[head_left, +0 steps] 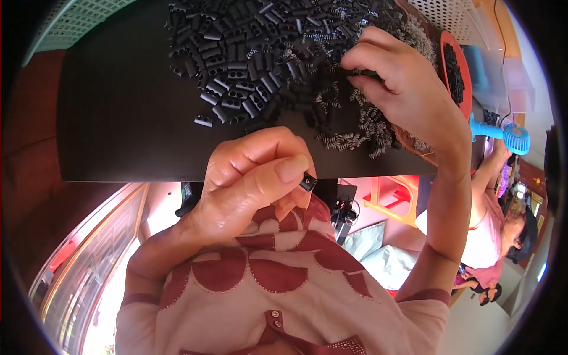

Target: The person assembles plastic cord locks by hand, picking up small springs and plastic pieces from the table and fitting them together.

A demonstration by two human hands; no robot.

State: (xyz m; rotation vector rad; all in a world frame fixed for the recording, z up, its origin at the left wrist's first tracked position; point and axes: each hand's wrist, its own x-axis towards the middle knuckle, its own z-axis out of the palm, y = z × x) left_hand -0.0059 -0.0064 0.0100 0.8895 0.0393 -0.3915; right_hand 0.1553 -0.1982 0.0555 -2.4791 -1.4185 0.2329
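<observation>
My left hand (pixel 254 183) is closed in front of the table's near edge. It pinches a small black plastic cord-lock body (pixel 307 181) between thumb and index finger, with one end showing. My right hand (pixel 396 77) reaches over the table at the right. Its thumb and index finger are bent and apart above the black parts and springs, and I see nothing held between them. A wide heap of black cord-lock bodies (pixel 236 77), many with two holes, lies on the dark table (pixel 118 118). Small metal coil springs (pixel 349 141) lie loose beneath and beside my right hand.
A red-orange tray (pixel 467 77) with small black parts stands at the right. A pale green basket (pixel 77 26) sits at the far left, a white perforated one (pixel 447 21) at the far right. Beyond my right arm are a blue fan (pixel 516 139), an orange stool (pixel 390 198) and another person (pixel 491 231).
</observation>
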